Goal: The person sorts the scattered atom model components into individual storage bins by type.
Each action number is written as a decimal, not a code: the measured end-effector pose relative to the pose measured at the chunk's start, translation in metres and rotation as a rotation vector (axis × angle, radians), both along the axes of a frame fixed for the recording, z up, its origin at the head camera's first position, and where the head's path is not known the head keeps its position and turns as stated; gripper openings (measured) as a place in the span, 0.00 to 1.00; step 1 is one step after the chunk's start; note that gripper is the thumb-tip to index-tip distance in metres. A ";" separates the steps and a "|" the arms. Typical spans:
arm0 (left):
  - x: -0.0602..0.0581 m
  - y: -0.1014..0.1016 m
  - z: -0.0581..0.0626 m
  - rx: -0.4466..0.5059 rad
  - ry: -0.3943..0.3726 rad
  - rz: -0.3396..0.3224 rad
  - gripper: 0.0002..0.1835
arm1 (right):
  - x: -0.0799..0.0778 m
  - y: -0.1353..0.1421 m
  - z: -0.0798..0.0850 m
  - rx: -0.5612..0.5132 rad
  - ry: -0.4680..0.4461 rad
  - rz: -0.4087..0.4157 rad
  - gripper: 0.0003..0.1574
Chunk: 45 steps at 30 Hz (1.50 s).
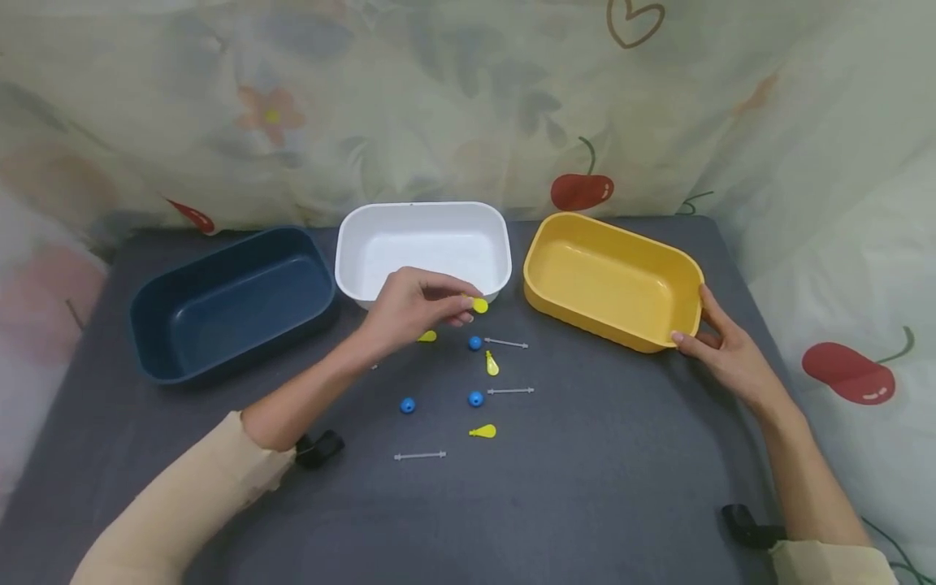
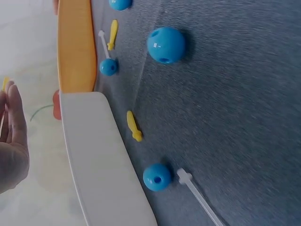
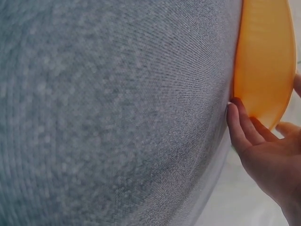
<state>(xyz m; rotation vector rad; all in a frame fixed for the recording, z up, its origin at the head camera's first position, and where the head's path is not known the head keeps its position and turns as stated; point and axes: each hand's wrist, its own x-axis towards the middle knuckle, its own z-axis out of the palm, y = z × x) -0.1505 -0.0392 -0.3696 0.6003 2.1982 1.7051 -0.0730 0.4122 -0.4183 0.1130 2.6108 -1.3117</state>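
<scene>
My left hand (image 1: 420, 305) pinches a small yellow bulb-shaped piece (image 1: 479, 305) between thumb and fingers, above the near edge of the white bin (image 1: 424, 209). At the left edge of the left wrist view, only part of that hand (image 2: 14, 141) shows. With my right hand (image 1: 731, 361) I grip the right end of the yellow bin (image 1: 607, 321), thumb at its near corner. The right wrist view has fingers (image 3: 247, 125) against the bin's wall. Below my left hand lie more yellow pieces (image 1: 483, 431), blue beads (image 1: 476, 399) with holes, and thin whitish rods (image 1: 420, 456).
A dark blue bin (image 1: 234, 317) stands at the left, angled beside the white one. All three bins line the back of the dark grey table (image 1: 556, 504). Behind them hangs a patterned curtain (image 1: 453, 106). Dark wrist devices (image 1: 319, 448) sit beside both forearms.
</scene>
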 end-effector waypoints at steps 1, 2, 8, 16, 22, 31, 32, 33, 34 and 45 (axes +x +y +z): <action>-0.001 0.002 0.000 0.013 -0.003 -0.004 0.10 | 0.000 0.000 0.000 0.007 -0.004 0.000 0.56; -0.002 0.004 0.000 0.024 -0.008 -0.008 0.11 | -0.001 0.000 0.000 0.015 -0.008 -0.001 0.56; -0.010 0.022 0.003 0.016 -0.008 -0.014 0.11 | 0.000 0.001 0.002 0.025 -0.036 -0.014 0.56; -0.023 0.043 0.006 -0.006 0.008 -0.011 0.10 | 0.001 0.002 0.000 -0.011 -0.013 -0.004 0.56; -0.031 0.058 0.007 -0.082 0.081 0.000 0.11 | 0.001 0.003 0.000 0.011 -0.030 -0.007 0.56; -0.041 0.079 0.007 -0.029 0.096 0.003 0.11 | 0.000 0.000 0.003 -0.007 -0.016 -0.003 0.56; -0.043 0.082 0.007 -0.015 0.091 0.003 0.11 | 0.000 0.000 0.003 -0.002 -0.018 -0.005 0.56; -0.044 0.084 0.006 0.003 0.086 0.001 0.11 | -0.001 -0.001 0.004 0.007 -0.022 -0.011 0.57; -0.045 0.086 0.006 0.020 0.087 -0.001 0.10 | -0.002 -0.002 0.005 0.015 -0.027 -0.017 0.57; -0.056 0.111 0.000 -0.041 0.122 -0.008 0.09 | -0.003 -0.001 0.003 -0.019 -0.016 -0.027 0.59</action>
